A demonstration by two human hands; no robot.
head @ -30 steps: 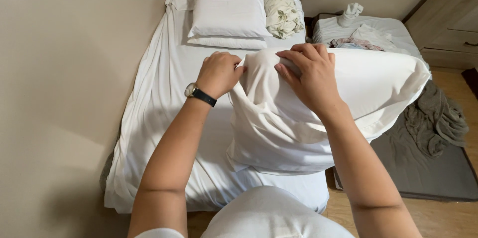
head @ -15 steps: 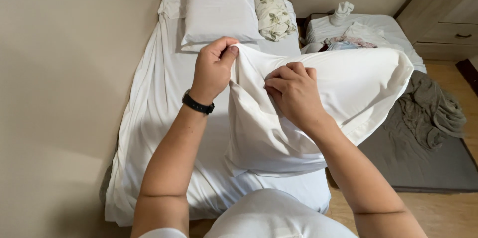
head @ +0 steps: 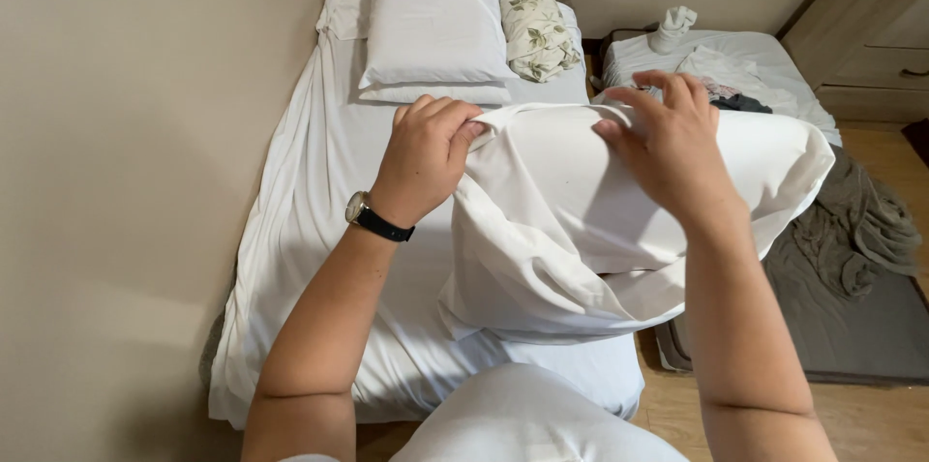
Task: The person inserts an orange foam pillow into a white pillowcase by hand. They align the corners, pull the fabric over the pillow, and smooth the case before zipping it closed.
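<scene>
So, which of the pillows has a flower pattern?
The small pillow at the head of the bed, right of the plain white pillow. The pillow in the hands is also plain white.

White-sheeted mattress (head: 319,220) along beige wall (head: 126,181), 9 o'clock side. White pillows (head: 435,22) stacked at 12, floral bundle (head: 534,31) just beside, to the right. 2nd mattress (head: 764,60) at 1-2 w/ clothes on top and a rolled white cloth (head: 672,29). Grey blanket (head: 852,230) crumpled on grey mat (head: 871,327), 3-4 o'clock. Wooden drawers (head: 885,31) at 2. Wood floor (head: 871,423) at 5.
</scene>
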